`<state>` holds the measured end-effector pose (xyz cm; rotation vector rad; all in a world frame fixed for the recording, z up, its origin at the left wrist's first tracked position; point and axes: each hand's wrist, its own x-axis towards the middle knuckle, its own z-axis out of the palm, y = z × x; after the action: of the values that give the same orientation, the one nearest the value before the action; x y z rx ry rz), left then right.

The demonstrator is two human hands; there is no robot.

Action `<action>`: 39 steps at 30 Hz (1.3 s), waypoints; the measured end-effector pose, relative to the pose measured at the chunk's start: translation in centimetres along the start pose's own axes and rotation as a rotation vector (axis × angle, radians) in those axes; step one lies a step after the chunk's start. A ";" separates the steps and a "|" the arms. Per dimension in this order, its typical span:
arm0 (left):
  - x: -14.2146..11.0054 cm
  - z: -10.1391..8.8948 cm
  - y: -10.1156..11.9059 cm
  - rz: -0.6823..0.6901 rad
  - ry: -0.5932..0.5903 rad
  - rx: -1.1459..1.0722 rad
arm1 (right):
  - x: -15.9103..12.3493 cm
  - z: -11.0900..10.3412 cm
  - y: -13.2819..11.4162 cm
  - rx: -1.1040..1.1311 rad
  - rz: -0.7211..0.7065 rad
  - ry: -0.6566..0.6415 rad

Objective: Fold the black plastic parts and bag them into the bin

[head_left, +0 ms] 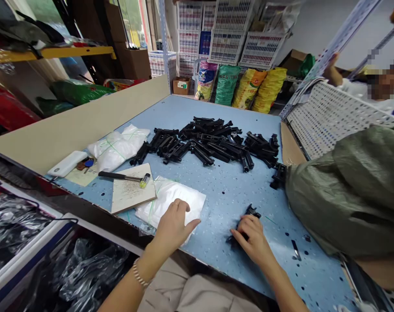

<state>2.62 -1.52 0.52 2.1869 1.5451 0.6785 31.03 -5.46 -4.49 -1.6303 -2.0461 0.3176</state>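
Where the blue table comes nearest the person, a black part lies to the right of the white bag stack, well apart from it. Its long axis runs slantwise, one end toward the person and the stack's side, the other pointing away and rightward. The right hand is closed over its middle, fingers curled across the top and thumb along the left side, with both ends showing; how hard it presses I cannot tell. Above the stack's near right portion, the left hand is loosely spread, fingers bent and thumb held out, gripping nothing visible; whether it touches the bags is unclear. Beyond the stack sprawls a heap of similar parts, pointing various ways. Left of the stack, a hammer rests on a board.
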 end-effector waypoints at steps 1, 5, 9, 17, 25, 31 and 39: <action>0.3 0.7 0.0 -0.017 -0.006 0.059 | -0.2 -0.2 0.1 -0.029 0.039 0.029; 1.1 2.4 -0.8 -0.012 -0.067 0.220 | -2.0 -1.8 0.8 -0.131 0.389 0.072; 1.3 2.4 -1.8 0.009 -0.041 0.020 | -3.9 -3.9 1.8 -0.049 0.729 -0.190; 2.0 2.9 -0.9 -0.056 0.026 -0.170 | -3.0 -4.2 0.8 0.451 0.747 -0.151; 2.4 3.2 -0.1 -0.149 -0.105 -0.017 | 0.1 -1.4 -3.8 0.967 0.788 -0.125; 3.5 1.7 -2.9 -0.305 -0.130 -0.486 | 1.5 -0.4 -5.5 1.298 0.756 -0.147; 3.2 1.7 -3.0 -0.514 -0.028 -1.000 | 5.1 1.0 -9.6 1.617 0.742 -0.318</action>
<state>2.18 2.43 -2.01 1.0177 1.2488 0.9486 21.67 -2.88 0.42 -1.0484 -0.5589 1.9029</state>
